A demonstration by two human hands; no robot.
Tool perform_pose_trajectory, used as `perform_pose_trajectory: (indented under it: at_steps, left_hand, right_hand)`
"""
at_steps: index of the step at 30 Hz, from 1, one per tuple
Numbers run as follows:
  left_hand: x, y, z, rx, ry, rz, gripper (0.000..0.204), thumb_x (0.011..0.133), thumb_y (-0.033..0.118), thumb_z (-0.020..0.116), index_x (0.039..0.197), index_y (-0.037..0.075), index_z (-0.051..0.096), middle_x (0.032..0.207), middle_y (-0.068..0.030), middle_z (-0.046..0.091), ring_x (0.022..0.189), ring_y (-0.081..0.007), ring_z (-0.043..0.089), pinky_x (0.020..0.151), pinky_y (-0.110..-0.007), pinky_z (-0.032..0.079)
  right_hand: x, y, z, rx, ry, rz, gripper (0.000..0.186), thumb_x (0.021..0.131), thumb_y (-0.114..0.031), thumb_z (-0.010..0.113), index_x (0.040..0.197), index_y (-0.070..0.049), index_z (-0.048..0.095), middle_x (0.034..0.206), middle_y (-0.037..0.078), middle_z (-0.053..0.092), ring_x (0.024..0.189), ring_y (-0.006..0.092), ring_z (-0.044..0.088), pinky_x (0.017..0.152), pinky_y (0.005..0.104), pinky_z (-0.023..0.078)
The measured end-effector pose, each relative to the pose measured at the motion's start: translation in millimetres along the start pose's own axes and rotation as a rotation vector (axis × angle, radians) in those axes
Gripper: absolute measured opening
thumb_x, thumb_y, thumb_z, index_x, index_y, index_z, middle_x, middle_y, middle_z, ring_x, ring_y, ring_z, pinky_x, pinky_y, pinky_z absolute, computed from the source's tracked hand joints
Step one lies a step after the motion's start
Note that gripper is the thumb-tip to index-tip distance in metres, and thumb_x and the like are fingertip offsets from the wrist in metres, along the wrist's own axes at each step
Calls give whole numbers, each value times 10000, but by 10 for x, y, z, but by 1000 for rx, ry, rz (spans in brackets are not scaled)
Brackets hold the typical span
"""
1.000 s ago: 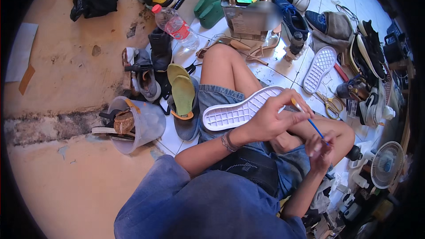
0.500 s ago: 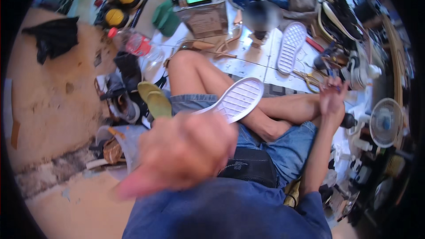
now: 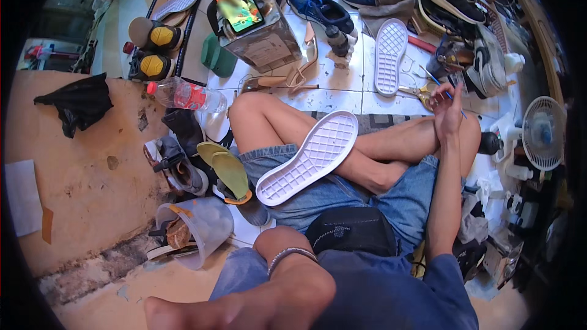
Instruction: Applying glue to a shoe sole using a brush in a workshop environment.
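My right hand (image 3: 447, 107) is raised over my right knee, its fingers curled round a thin blue stick like a pen (image 3: 450, 94). Close to the camera at the lower edge is my left hand (image 3: 257, 305), below a beaded bracelet (image 3: 292, 255); its fingers are mostly cut off, so what they hold is hidden. A white shoe sole (image 3: 309, 159) with a grid pattern lies across my thigh, touched by neither hand. Another white sole (image 3: 391, 55) rests on the tiles beyond my right shin, beside gold-handled scissors (image 3: 426, 93).
A phone (image 3: 235, 0) leans on a metal box (image 3: 269, 43). Shoes, sandals and a plastic bottle (image 3: 186, 95) surround me. At left stands a clear bucket (image 3: 211, 229) with things in it; a white fan (image 3: 543, 133) is at right. A black belt bag (image 3: 351, 232) sits at my waist.
My left hand has let go of the white sole, which now lies on my thigh, and has moved down towards the lower edge. My right hand has shifted slightly left, still with the stick.
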State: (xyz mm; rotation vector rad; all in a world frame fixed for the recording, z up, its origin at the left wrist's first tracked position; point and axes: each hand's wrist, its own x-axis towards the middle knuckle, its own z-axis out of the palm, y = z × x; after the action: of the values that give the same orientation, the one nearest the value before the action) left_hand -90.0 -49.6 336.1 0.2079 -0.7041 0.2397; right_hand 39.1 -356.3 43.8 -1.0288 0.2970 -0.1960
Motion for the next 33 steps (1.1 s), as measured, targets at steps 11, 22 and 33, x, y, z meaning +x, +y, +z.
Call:
perform_pose_trajectory:
  at_steps: [11,22,33]
  left_hand:
    - [-102,-292,96,160,18,135,78,904,63,634,915,110,572,1021,5,523,928,-195,552,704,-313,509]
    - [-596,276,-1594,1538,10,-739,157,936,43,526,1061,-30,587,1072,-159,613,1053,-265,586,973,-358,433]
    - [-23,28,-385,867,-410,-134,144,992,245,487,967,116,545,853,-74,612,865,-291,609,727,-474,474]
  right_hand:
    - [19,-6,-73,-46,-48,-32,555,1031,-584,331,844,-107,546,804,25,585,702,127,531,656,266,436]
    - [-87,105,66,-289,-206,-33,714,1020,-621,258,1015,-22,645,909,146,726,709,174,668,644,298,542]
    - [-268,709,761,-437,-583,4,547,1056,-484,354,1127,-20,634,1107,107,688,898,156,648,751,292,531]
